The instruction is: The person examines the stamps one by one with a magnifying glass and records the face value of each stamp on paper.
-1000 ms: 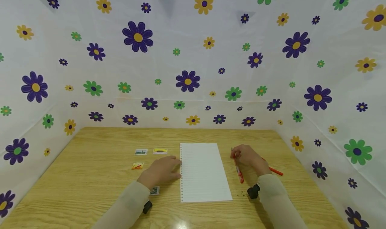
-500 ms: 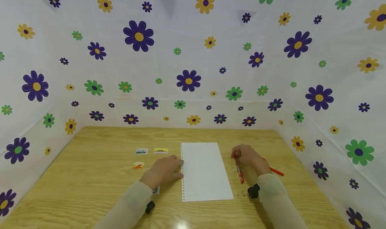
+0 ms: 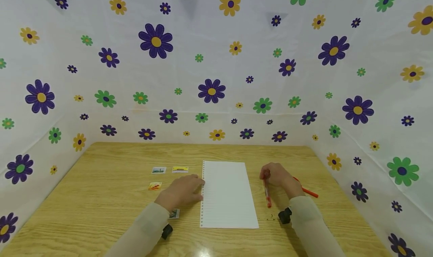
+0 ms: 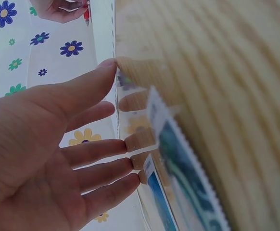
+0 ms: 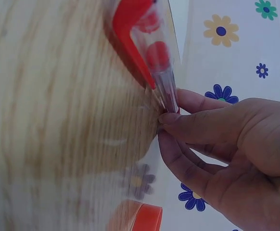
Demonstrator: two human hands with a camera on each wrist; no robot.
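A lined white sheet of paper with punched holes down its left edge lies flat on the wooden table. My left hand is at that holed edge; in the left wrist view its fingers are extended, tips down at the edge, holding nothing. To the right of the sheet, my right hand pinches a red pen between thumb and fingertips. In the right wrist view the pen's clear barrel and red clip show, low over the table. The pen's far end is hidden by the hand.
Several small stamps lie left of the paper: a yellow one, a grey-green one, an orange one and one partly behind the left wrist. A red-orange strip-like object lies beyond the right wrist. Dark specks dot the table.
The sheet's near end has swung slightly left, and the left hand has shifted a little with it. The pen's near end has tilted slightly left, while the right hand stays nearly in place.
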